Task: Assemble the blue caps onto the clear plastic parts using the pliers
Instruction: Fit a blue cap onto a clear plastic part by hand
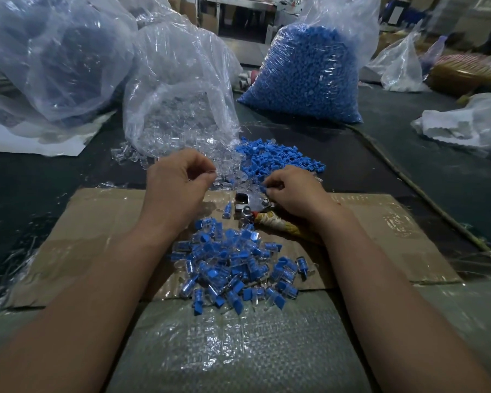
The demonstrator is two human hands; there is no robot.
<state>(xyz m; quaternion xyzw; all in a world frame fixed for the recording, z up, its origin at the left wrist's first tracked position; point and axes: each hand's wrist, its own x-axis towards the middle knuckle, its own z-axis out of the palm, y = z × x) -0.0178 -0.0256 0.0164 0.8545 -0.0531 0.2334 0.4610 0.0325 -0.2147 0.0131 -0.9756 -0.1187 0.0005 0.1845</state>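
Note:
My left hand (176,180) pinches a clear plastic part (210,173) at the near edge of the loose clear parts (125,154) spilling from an open bag (176,89). My right hand (292,191) pinches a blue cap (262,188) at the near edge of the loose blue caps (278,161). The metal pliers (248,204), handles wrapped in yellow-white cloth, lie on the cardboard (380,222) under my right hand. A heap of assembled blue-and-clear pieces (233,265) lies between my forearms.
A full bag of blue caps (306,72) stands at the back. Large clear bags (54,58) fill the back left. White plastic bags (471,123) lie at the right. A thin stick (408,177) runs diagonally on the dark mat.

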